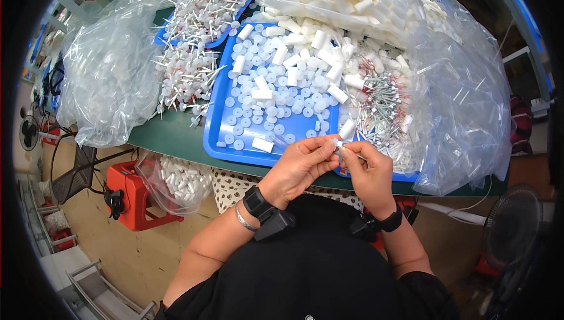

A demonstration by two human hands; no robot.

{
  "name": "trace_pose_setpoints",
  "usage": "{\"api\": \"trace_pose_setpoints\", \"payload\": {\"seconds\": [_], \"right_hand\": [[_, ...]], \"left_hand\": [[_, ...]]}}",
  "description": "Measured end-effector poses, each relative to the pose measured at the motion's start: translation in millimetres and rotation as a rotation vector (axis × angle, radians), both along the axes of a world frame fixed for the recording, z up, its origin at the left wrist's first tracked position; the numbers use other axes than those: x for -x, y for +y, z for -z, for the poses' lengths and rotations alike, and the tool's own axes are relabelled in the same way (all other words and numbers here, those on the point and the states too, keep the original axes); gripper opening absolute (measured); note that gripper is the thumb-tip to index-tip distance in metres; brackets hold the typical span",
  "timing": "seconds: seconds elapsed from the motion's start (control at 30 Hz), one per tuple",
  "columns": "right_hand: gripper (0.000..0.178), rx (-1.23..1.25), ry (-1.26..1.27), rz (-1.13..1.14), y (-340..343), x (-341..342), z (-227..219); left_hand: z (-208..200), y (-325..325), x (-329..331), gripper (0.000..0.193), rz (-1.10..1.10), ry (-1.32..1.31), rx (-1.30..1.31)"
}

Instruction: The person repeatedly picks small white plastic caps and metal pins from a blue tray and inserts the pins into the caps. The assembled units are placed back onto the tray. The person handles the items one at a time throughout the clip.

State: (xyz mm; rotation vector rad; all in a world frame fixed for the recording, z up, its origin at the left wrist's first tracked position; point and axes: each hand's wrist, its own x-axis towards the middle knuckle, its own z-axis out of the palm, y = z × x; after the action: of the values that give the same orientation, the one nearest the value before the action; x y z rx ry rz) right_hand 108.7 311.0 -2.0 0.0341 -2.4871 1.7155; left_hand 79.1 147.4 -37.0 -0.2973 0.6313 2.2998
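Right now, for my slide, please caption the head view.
Left hand and right hand hold a small white part near a blue tray of pale discs.

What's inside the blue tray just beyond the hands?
Translucent discs and white cylinders lie in the blue tray. Bare blue shows at its left; anything beneath the heaped pieces is covered. The left hand hides its near right corner.

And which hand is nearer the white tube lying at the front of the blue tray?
Left. The left hand is just to the right of the white tube; the right hand is farther right, beyond the left one.
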Motion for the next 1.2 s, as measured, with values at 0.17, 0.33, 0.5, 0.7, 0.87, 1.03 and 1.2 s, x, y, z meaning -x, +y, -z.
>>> {"api": "trace_pose_setpoints", "payload": {"seconds": [0.17, 0.33, 0.5, 0.7, 0.87, 1.03, 1.2], "right_hand": [[0.009, -0.208, 0.089, -0.058, 4, 2, -3], [0.016, 0.015, -0.253, -0.146, 22, 10, -11], [0.009, -0.579, 0.144, -0.072, 63, 26, -12], [0.008, -0.791, 0.230, -0.253, 63, 28, -3], [0.002, -0.968, 0.206, -0.324, 64, 31, -3], [0.008, -1.028, 0.296, -0.382, 65, 34, 6], [0.006, -0.880, 0.249, -0.334, 77, 36, 9]], "left_hand": [[3, -2, 3, 0.030, 0.039, 0.018, -0.009], [-7, -7, 8, 0.033, -0.047, 0.057, 0.170], [-8, -21, 14, 0.035, -0.126, 0.084, 0.180], [-9, -18, 12, 0.035, -0.089, 0.078, 0.163], [-10, -19, 10, 0.038, -0.096, 0.072, 0.188], [-7, -19, 10, 0.037, -0.089, 0.070, 0.155], [-5, -16, 10, 0.036, -0.105, 0.056, 0.152]]}}
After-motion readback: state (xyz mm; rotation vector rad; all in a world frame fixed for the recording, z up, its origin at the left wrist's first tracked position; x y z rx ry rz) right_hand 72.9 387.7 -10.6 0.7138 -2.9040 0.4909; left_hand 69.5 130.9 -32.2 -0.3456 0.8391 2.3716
